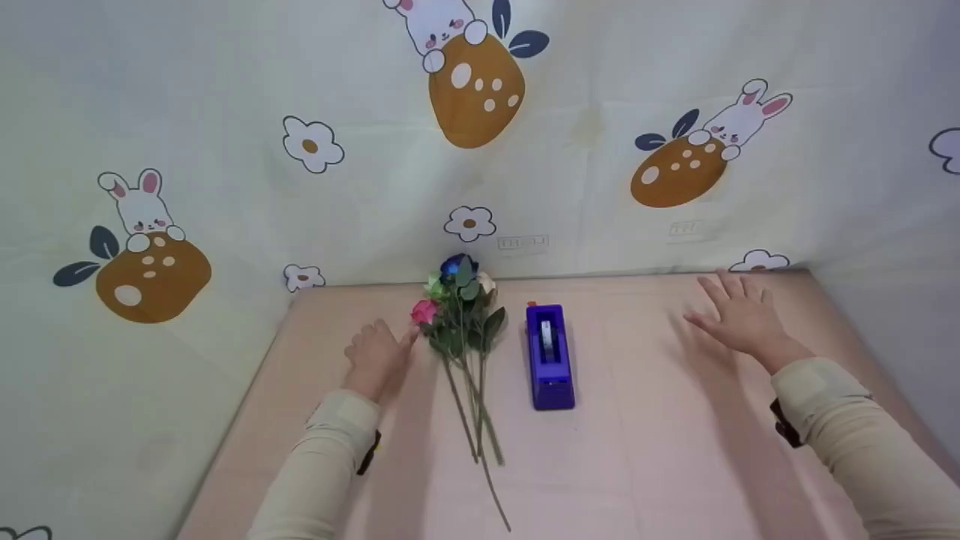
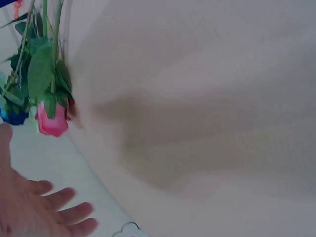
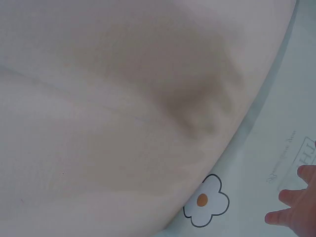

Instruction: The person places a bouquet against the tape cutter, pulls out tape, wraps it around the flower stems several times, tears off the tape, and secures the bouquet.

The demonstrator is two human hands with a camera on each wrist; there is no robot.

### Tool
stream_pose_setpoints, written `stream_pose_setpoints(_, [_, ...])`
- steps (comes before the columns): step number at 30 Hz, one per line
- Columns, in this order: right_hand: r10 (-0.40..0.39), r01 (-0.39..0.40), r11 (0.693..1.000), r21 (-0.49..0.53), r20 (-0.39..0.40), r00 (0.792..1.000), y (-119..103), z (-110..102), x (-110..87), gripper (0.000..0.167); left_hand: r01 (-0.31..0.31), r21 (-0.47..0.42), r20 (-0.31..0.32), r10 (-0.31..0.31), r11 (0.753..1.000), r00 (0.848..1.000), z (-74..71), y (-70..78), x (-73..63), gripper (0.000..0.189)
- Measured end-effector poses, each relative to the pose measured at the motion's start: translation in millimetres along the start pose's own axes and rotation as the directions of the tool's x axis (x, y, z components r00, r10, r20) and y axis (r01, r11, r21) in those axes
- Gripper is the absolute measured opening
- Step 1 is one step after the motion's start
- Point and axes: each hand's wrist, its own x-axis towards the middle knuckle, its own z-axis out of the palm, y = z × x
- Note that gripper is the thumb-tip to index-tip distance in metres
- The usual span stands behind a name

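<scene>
Several artificial flowers with long green stems lie bunched on the table: a pink rose (image 1: 424,312), a blue rose (image 1: 454,266), a green one and a pale one. Just left of the pink rose is my left hand (image 1: 373,355), fingers spread and nothing held; the left wrist view shows its palm (image 2: 29,207) below the pink flower (image 2: 52,120). To the right of the stems stands a blue tape dispenser (image 1: 552,360) with a roll of tape in it. My right hand (image 1: 742,319) hovers over the table's far right, fingers spread, holding nothing.
A pale pink cloth covers the table (image 1: 600,472). Behind and beside it hangs a white curtain (image 1: 585,172) printed with rabbits and flowers. A small orange piece (image 1: 532,304) shows at the dispenser's far end. Both wrists wear dark bands.
</scene>
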Motion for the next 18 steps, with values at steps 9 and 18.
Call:
stream_pose_setpoints(9, [-0.016, 0.016, 1.0, -0.016, -0.017, 1.0, -2, 3, 1.9, 0.077, 0.044, -0.103, 0.25, -0.017, 0.994, 0.968, 13.8, 43.0, -21.8, 0.065])
stream_pose_setpoints(18, [-0.055, 0.054, 0.998, -0.018, -0.08, 0.995, -1, -2, -2.5, 0.076, 0.142, -0.178, 0.305, -0.082, 0.974, 0.949, 46.7, 73.9, -40.9, 0.051])
